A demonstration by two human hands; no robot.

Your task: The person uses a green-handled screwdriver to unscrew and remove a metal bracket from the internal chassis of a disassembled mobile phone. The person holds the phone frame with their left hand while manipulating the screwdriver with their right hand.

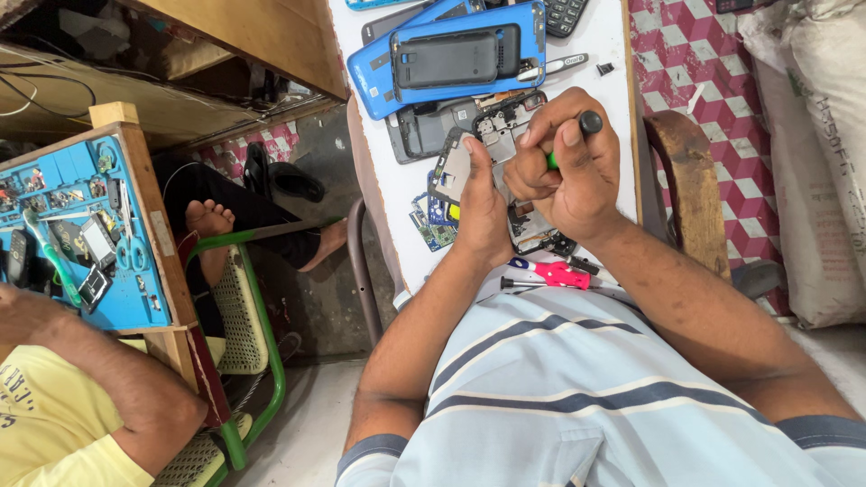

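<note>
Head view: right hand (pixel 564 167) grips a screwdriver (pixel 577 131); left hand (pixel 481 203) clasps an opened phone (pixel 465 162).

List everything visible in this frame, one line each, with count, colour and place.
opened phone: 1, dark, white table centre, under both hands
screwdriver: 1, green shaft, black cap, in right hand
blue case: 1, blue, table top
back cover: 1, black, lying on blue case
circuit boards: a few, green and blue, table's left edge
pink screwdriver: 1, pink and blue handle, table's near edge
table: 1, white, centre
blue tray: 1, blue, far left, holding small parts
co-worker's arm: 1, yellow sleeve, lower left
sacks: white, right edge
left hand: steadies opened phone
right hand: grip closed on screwdriver
</note>
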